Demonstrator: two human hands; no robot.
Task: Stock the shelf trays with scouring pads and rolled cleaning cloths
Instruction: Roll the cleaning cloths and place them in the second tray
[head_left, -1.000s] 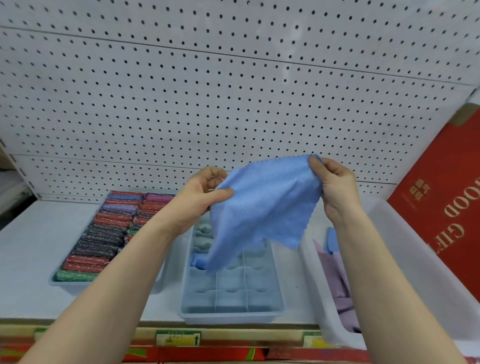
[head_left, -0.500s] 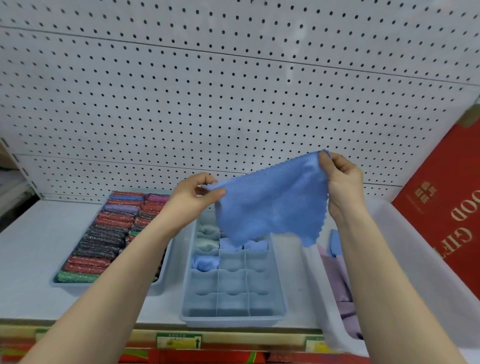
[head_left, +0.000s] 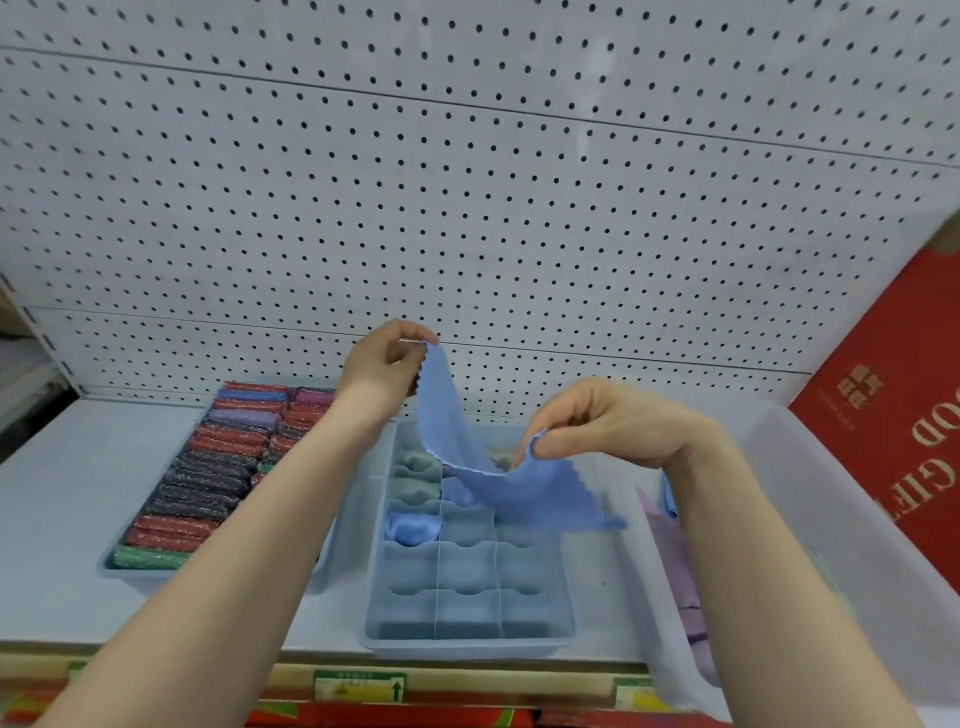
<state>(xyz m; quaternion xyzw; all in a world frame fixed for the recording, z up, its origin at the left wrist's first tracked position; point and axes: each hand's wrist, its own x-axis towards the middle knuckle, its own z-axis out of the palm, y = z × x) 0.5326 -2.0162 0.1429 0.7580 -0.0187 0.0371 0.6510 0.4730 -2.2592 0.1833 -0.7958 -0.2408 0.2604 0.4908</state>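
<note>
Left hand pinches one corner of the blue cloth. Scouring pads fill their tray. The divided tray below holds few rolled cloths, most compartments bare. Right hand pinches the other corner; rolling looks undone.

A white pegboard dotted with small dark holes fills the upper part of the frame, split by thin horizontal seams. At the right edge leans a red box with gold lettering and a gold emblem. Along the bottom runs the shelf's pale front strip, carrying a green-and-white price label with a small arrow, left of centre.
</note>
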